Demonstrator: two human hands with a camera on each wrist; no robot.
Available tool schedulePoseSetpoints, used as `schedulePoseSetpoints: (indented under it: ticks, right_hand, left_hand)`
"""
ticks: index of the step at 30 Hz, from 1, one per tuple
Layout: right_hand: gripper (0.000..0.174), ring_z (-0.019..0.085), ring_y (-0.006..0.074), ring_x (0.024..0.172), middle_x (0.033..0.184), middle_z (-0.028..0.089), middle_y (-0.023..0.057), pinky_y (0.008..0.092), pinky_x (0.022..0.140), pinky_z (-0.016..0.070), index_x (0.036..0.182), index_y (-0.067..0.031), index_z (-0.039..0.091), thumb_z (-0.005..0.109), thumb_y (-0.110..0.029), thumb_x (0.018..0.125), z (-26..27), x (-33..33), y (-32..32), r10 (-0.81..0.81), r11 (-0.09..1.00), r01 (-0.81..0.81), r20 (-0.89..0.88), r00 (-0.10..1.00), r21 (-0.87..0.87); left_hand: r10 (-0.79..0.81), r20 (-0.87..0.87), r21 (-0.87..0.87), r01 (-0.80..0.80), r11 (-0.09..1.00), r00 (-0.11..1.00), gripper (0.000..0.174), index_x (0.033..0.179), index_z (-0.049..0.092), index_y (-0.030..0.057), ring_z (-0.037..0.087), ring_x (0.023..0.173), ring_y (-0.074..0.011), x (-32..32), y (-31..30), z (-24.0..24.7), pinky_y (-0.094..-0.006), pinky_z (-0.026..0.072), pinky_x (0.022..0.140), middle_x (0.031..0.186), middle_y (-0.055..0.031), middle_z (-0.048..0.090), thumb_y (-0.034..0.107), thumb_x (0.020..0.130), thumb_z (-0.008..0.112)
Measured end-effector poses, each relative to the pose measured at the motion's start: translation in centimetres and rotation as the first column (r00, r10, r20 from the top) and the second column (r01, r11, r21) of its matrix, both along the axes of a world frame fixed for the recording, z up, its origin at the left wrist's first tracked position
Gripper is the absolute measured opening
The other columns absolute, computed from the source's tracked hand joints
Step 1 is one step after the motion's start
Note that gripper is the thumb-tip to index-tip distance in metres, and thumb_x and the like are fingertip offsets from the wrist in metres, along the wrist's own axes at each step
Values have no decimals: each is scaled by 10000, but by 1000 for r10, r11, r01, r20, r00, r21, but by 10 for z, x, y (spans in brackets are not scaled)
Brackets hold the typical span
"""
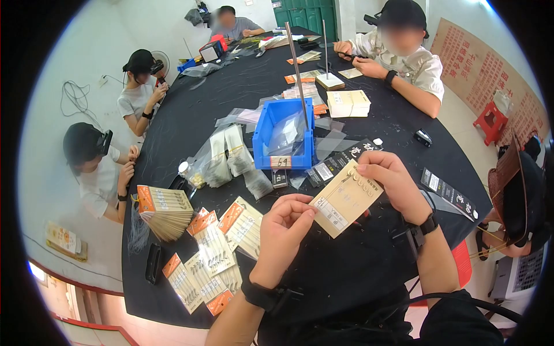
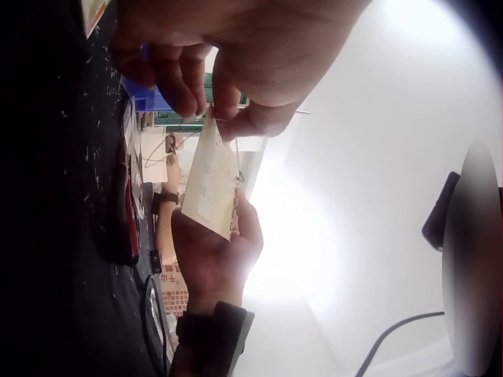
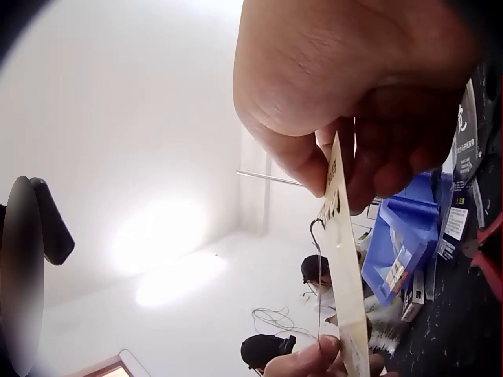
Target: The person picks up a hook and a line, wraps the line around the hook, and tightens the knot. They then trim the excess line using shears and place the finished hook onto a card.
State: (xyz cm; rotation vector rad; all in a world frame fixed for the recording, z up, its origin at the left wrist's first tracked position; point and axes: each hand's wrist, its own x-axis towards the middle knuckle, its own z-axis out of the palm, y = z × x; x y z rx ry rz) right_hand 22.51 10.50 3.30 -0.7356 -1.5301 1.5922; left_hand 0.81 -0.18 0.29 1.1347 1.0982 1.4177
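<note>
**Two hands point(image 1: 283, 222) point(image 1: 388, 179) gripped one card point(image 1: 345, 199) of hooks above the table point(image 1: 346, 271)**

The left hand had its fingers curled. The thumb and forefinger pinched the lower left corner of the pale card, and the other fingers were folded under it. The right hand was closed on the opposite end: its fingertips bent over the upper right edge, and the right wrist view showed the thumb pressing the same edge from the other side. So the card hung tilted between the two sets of fingers, in the air and not touching the black table below.

A row of small hooks point(image 1: 360, 183) sat on the card just beneath the right fingertips. In the right wrist view one hook stood out from the card face, with a thin line going down toward the left thumb.

Beyond the right fingers, further across the table, stood a blue bin point(image 1: 285, 135) with clear bags inside. Well apart from the left knuckles, on their outer side, rested a thick stack of cards point(image 1: 164, 210). Nearer to the left wrist several loose cards point(image 1: 213, 254) with orange corners lay flat and overlapping. How many hooks were fixed on the held card I cannot tell.
</note>
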Motion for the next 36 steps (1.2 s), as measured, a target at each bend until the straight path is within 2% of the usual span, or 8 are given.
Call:
schedulePoseSetpoints:
  ticks: [3, 9, 12, 18, 21, 27, 30, 36]
  right_hand:
    - [134, 539, 15, 706, 776, 609, -44, 193, 634, 414, 820, -46, 631, 610, -155, 895, -3, 0, 3, -40, 999, 40, -11, 999, -14]
    - [144, 542, 18, 692, 759, 618, -38, 192, 638, 406, 823, -51, 639, 588, -163, 897, -3, -1, 4, -46, 999, 46, 12, 999, -30]
    - [163, 533, 21, 666, 727, 609, -38, 192, 625, 389, 791, -60, 620, 575, -174, 899, -2, -4, 1, -90, 996, 91, 31, 995, -20]
    - [163, 545, 23, 680, 752, 627, -31, 195, 642, 401, 813, -50, 636, 577, -173, 903, -6, -4, 3, -103, 994, 104, 28, 994, -29]
    - [161, 557, 23, 702, 776, 638, -29, 198, 649, 422, 839, -42, 647, 585, -173, 909, -7, -4, 4, -82, 996, 82, 10, 997, -45]
    - [156, 554, 16, 697, 777, 633, -37, 197, 643, 427, 832, -58, 641, 585, -174, 919, -11, -6, 5, -71, 996, 72, 35, 997, -49]
    - [161, 555, 20, 693, 772, 637, -31, 198, 641, 422, 836, -55, 644, 584, -182, 916, -11, -6, 5, -71, 996, 73, 40, 997, -46]
    - [169, 550, 31, 689, 756, 629, -26, 202, 642, 408, 838, -48, 639, 579, -189, 909, -9, -7, 3, -100, 994, 103, 51, 994, -49]
  left_hand:
    - [3, 138, -13, -1, 1000, 990, 72, 917, 644, -33, 580, 807, -56, 2, 0, -1, -184, 449, 708, 1095, -70, 583, 23, 881, 617]
    - [-19, 126, -39, 24, 999, 992, 90, 952, 621, -21, 611, 869, -88, 0, -1, 0, -200, 476, 756, 976, -54, 643, 46, 891, 620]
    - [-25, 136, -15, 27, 1000, 990, 117, 950, 612, -24, 635, 847, -135, -1, -1, -3, -281, 515, 804, 970, -97, 659, 84, 907, 604]
    - [-19, 204, 39, 11, 999, 979, 76, 915, 593, -17, 655, 849, -157, 3, -1, -2, -307, 536, 811, 952, -114, 661, 58, 905, 586]
    - [-63, 249, 49, 53, 997, 966, 61, 940, 595, -31, 654, 913, -155, 0, -2, -1, -302, 529, 860, 979, -98, 646, 8, 895, 583]
    - [-98, 163, 29, 94, 995, 982, 61, 919, 586, -15, 641, 834, -131, -2, -4, 3, -270, 520, 786, 911, -83, 651, 40, 909, 562]
    - [-137, 223, -15, 144, 989, 965, 77, 903, 579, 0, 589, 735, -94, -1, -5, 7, -234, 480, 695, 836, -52, 624, 69, 918, 547]
    - [-131, 192, -7, 135, 991, 973, 105, 890, 584, 11, 492, 646, -52, 0, -2, 1, -206, 405, 606, 763, -12, 571, 102, 928, 546]
